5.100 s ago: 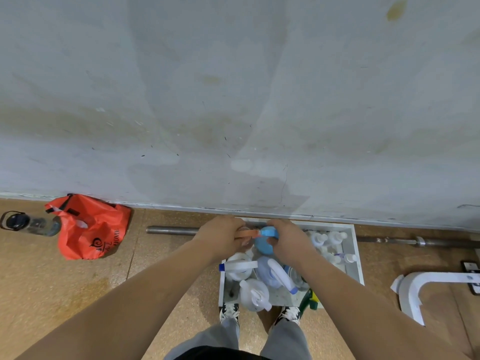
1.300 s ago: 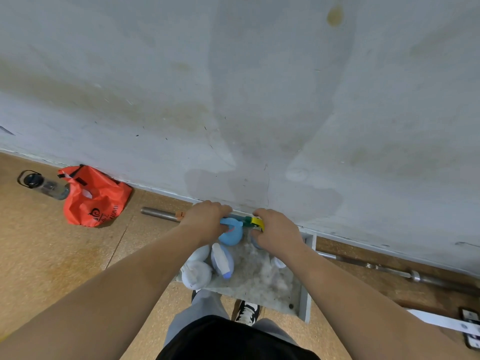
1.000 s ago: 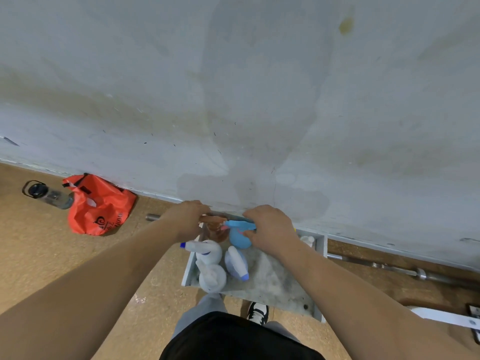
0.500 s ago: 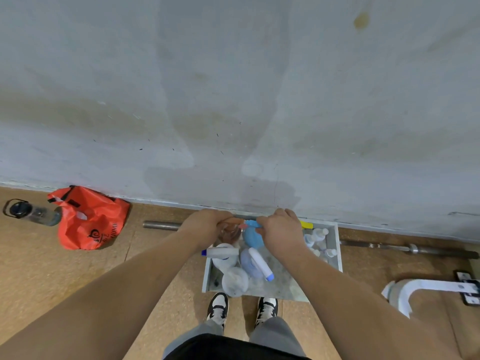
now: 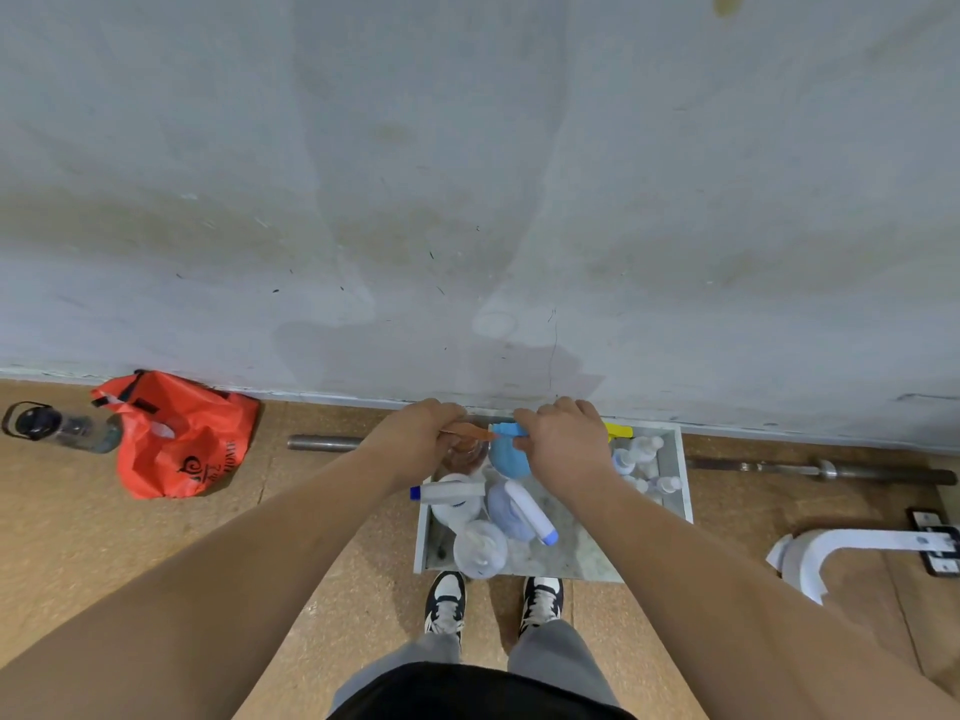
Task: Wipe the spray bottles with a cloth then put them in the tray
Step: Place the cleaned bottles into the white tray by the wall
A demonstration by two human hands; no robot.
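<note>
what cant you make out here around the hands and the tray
Head view only.
- Cloth: not visible; the left hand and right hand, curled over the brown spray bottle and blue spray bottle, hide their palms.
- Yellow item: mostly behind the right hand.
- Small bottles at the tray's right end: too small to read.

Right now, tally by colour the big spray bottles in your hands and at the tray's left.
Blue bottle, in right hand: 1
Orange-brown bottle, in left hand: 1
Blue-tipped white bottle: 1
Clear bottle: 1
Lavender bottle: 1
Total: 5
</note>
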